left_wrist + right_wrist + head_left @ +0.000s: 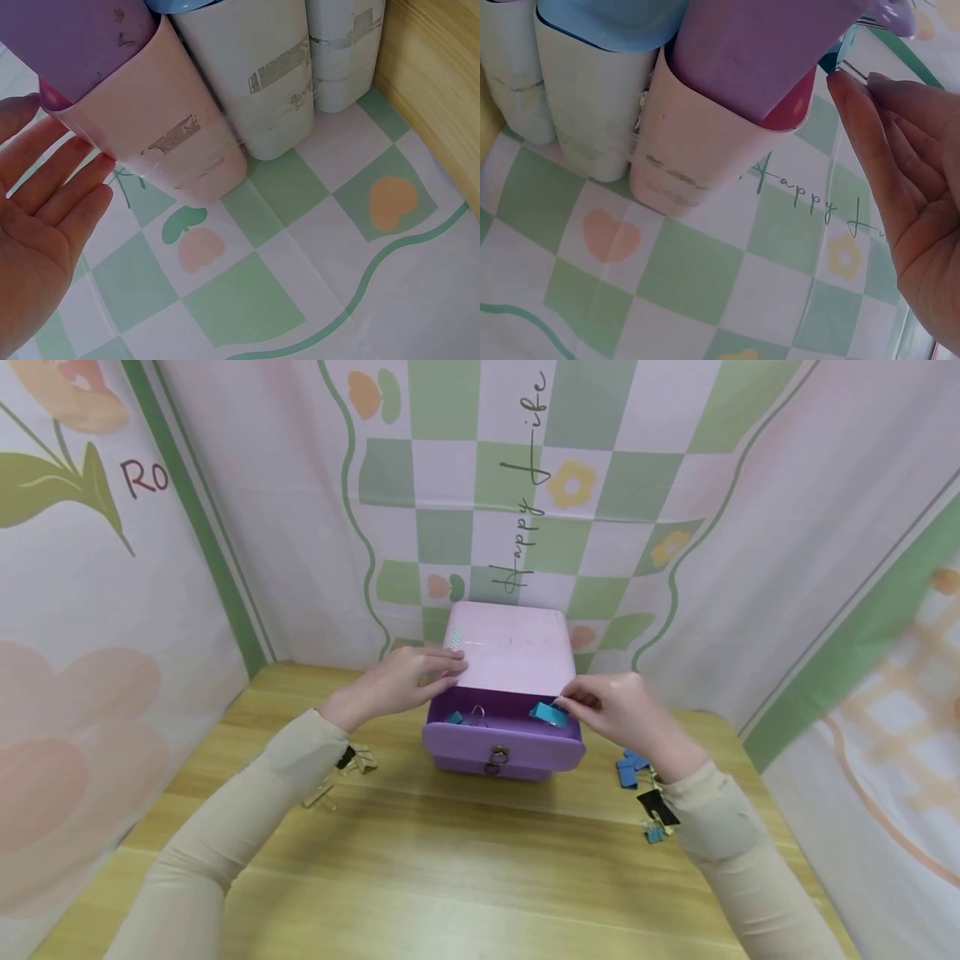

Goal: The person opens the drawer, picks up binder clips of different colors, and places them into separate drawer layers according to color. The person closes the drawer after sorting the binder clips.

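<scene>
A small pink-topped drawer box (pixel 513 647) stands against the back cloth, its purple drawer (pixel 502 745) pulled out at the front. My right hand (pixel 618 710) pinches a teal binder clip (pixel 550 715) by its wire handle, over the right side of the drawer. Thumb and index finger meet at that handle in the right wrist view, where part of the clip is hidden behind the drawer. Another teal binder clip (pixel 454 717) lies inside the drawer at the left. With fingers extended, my left hand (pixel 408 681) touches the left edge of the pink top.
Blue binder clips (pixel 628 770), a black one (pixel 658 807) and a small teal one (pixel 654 834) lie on the wooden table (pixel 450 868) by my right sleeve. Several more clips (pixel 363 758) lie near my left forearm. Lower box tiers (pixel 247 82) show in the left wrist view.
</scene>
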The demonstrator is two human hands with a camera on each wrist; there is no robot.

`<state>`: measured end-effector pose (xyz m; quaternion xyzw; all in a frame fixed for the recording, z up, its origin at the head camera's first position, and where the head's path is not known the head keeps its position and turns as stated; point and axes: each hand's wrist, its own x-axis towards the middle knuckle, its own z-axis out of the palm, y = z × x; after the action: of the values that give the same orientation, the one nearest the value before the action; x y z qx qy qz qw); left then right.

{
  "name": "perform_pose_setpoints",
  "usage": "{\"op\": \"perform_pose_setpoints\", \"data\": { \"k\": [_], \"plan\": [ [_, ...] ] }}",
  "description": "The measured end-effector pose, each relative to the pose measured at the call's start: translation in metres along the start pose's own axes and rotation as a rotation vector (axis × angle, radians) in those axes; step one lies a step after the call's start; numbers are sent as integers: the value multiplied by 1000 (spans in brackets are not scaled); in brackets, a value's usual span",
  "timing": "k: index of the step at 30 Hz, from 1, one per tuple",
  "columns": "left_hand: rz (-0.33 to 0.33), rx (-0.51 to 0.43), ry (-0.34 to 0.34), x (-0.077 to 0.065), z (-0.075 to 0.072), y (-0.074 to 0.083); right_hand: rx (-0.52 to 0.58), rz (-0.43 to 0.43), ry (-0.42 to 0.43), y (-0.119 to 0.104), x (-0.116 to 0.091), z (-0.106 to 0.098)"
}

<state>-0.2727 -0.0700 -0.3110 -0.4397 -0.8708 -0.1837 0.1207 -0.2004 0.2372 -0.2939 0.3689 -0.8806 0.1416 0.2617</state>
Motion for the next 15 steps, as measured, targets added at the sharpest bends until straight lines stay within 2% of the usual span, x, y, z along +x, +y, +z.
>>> {"op": "perform_pose_setpoints", "data": {
  "k": [7,15],
  "plan": [
    [-3,2,1,1,-1,1,25,5,-33,2,3,7],
    [-14,-4,-13,0,-2,2,-4,24,-107,1,5,12]
  ]
}}
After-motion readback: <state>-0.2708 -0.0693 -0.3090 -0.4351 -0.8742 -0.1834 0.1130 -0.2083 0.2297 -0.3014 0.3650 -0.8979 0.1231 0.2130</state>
